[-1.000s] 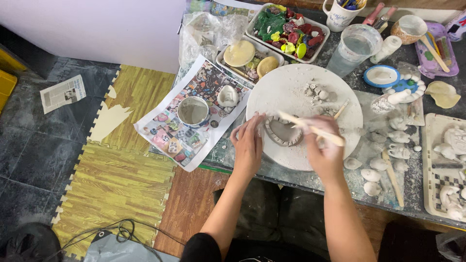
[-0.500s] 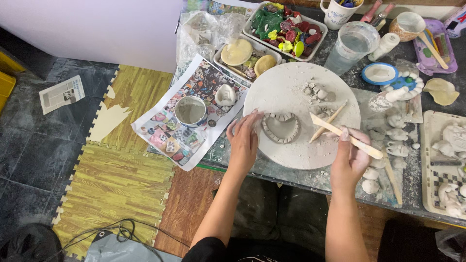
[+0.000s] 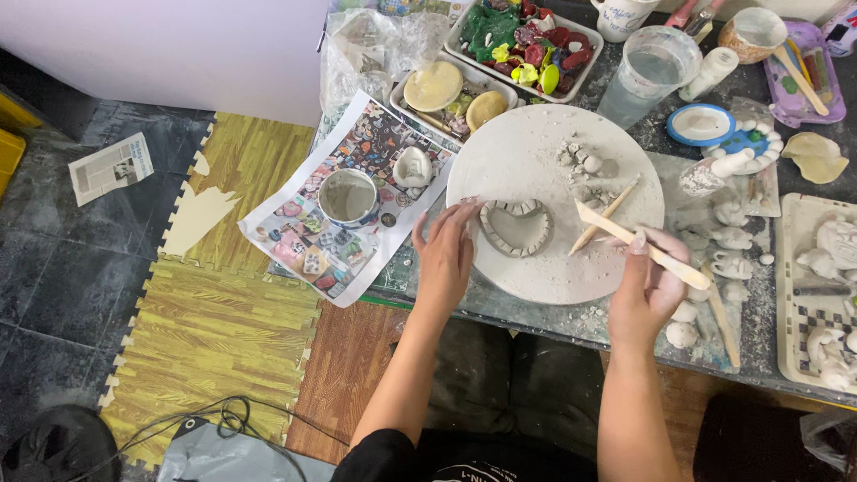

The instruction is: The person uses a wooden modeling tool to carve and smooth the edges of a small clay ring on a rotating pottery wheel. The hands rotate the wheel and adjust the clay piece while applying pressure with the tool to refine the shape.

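On the round white board, left hand fingers spread steady the walled heart-shaped clay dish (rim looks unsmoothed); right hand pinches a flat wooden modelling stick.

Even, bright overhead light; soft shadows; no glare; sharp centre, slight wide-angle bend at edges.

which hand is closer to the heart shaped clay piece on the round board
Left. The left hand has its fingertips at the heart-shaped clay piece; the right hand is off to its right, holding a wooden stick.
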